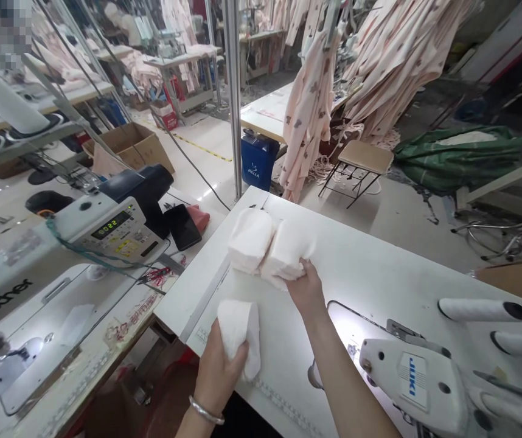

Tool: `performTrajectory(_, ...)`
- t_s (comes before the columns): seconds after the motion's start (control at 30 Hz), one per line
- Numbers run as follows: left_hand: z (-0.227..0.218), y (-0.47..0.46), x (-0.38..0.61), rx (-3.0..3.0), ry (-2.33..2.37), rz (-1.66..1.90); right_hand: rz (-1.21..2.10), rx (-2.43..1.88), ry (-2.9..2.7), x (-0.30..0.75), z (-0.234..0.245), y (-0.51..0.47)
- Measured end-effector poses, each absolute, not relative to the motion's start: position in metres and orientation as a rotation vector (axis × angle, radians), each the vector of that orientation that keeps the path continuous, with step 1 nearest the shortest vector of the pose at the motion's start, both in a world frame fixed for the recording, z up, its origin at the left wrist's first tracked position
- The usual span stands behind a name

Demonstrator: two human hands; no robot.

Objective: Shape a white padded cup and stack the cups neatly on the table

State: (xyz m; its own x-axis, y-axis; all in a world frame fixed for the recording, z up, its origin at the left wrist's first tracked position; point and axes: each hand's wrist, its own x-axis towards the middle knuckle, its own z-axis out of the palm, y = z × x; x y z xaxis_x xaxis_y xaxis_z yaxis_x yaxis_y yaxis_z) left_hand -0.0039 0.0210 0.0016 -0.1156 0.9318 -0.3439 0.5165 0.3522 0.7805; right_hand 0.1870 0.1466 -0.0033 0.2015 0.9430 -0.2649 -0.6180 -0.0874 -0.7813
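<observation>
Beyond the smooth white counter (389,261), an open brown cardboard box (154,149) and a green sack (418,161) with pale material at its mouth sit on the floor. Left hand (218,371) fingers curl around a folded white cloth piece (236,319) above the counter's near edge; right hand (305,291) fingers close on the right-hand white cloth bundle (285,249) lying there.

The person's left forearm (193,427) rose bare from the bottom edge of the view, slanting slightly rightward through the wrist (207,403) to the left hand (219,362), which was bent into a grip, its thumb on the right side pointing upward and its other fingers partly hidden. The right forearm (345,377), also bare and showing far more of its length, stretched up and leftward, carrying the right hand (307,292) farther forward than the left, back of the hand partly in view and fingers curled, how tightly being unclear.
</observation>
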Motion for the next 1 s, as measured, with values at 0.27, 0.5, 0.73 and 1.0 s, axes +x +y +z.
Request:
performTrajectory(0.27,-0.004,0.021,-0.007,1.262,1.738,0.645,1.336,-1.087,-0.561,0.186,0.003,0.143)
performTrajectory(0.5,-0.005,0.020,-0.007,1.271,1.772,0.636,1.261,-1.312,-0.625,0.192,0.011,0.133)
performTrajectory(0.73,0.003,0.020,-0.005,1.288,1.782,0.629,1.218,-1.483,-0.593,0.202,0.005,0.131)
performTrajectory(1.0,0.001,0.017,-0.004,1.329,1.791,0.627,1.039,-1.577,-0.678,0.199,-0.010,0.147)
